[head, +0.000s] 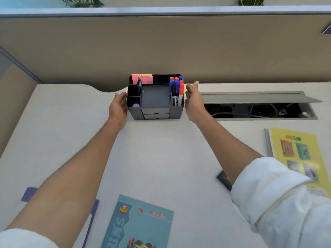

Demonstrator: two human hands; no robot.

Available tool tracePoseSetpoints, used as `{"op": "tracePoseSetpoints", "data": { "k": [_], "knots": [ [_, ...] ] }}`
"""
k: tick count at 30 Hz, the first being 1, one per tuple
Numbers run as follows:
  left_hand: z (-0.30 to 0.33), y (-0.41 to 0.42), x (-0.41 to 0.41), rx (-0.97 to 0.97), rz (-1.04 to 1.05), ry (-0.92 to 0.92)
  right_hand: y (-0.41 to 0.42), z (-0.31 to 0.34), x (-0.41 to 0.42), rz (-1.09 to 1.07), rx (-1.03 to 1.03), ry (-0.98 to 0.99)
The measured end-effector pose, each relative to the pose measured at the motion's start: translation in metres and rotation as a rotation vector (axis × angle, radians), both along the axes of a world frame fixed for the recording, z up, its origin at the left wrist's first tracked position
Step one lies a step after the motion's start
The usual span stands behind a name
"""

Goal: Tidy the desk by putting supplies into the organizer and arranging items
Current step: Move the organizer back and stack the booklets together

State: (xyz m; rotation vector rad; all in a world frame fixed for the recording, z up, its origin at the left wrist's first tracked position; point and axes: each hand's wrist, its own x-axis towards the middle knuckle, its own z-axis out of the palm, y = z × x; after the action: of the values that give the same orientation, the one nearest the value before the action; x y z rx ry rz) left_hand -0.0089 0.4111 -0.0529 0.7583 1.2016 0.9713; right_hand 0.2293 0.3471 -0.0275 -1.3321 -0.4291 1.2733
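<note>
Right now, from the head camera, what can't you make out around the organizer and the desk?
- Head view: whether the left hand or right hand touches the organizer; contact is hidden by the hands.
- The two small drawers: contents hidden, both shut.
- The dark flat object: mostly covered by the right forearm.
- The blue booklet: cut off by the bottom edge.
- Marker labels: too small.

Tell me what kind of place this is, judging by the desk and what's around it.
Most likely an office cubicle. A fabric partition backs the pale desk, an open cable hatch is set into the desktop, and a black organizer holds markers and sticky notes.
</note>
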Motion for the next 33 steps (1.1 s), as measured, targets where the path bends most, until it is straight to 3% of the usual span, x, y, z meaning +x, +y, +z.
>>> {"op": "tracePoseSetpoints", "data": {
  "k": [6, 13, 22, 33],
  "knots": [
    [0.010, -0.059, -0.023, 0.001, 0.123, 0.031, -0.081, 0.012, 0.010, -0.099, 0.059, 0.065],
    [0.020, -0.166, -0.048, -0.004, 0.110, 0.034, -0.220, 0.020, 0.014, -0.090, 0.006, 0.077],
    [0.021, -0.279, -0.045, 0.019, -0.063, 0.055, -0.371, 0.019, 0.011, -0.153, -0.043, 0.097],
    [0.026, -0.335, 0.005, 0.065, -0.267, 0.035, -0.475, 0.019, 0.039, -0.314, -0.081, 0.048]
  ]
}}
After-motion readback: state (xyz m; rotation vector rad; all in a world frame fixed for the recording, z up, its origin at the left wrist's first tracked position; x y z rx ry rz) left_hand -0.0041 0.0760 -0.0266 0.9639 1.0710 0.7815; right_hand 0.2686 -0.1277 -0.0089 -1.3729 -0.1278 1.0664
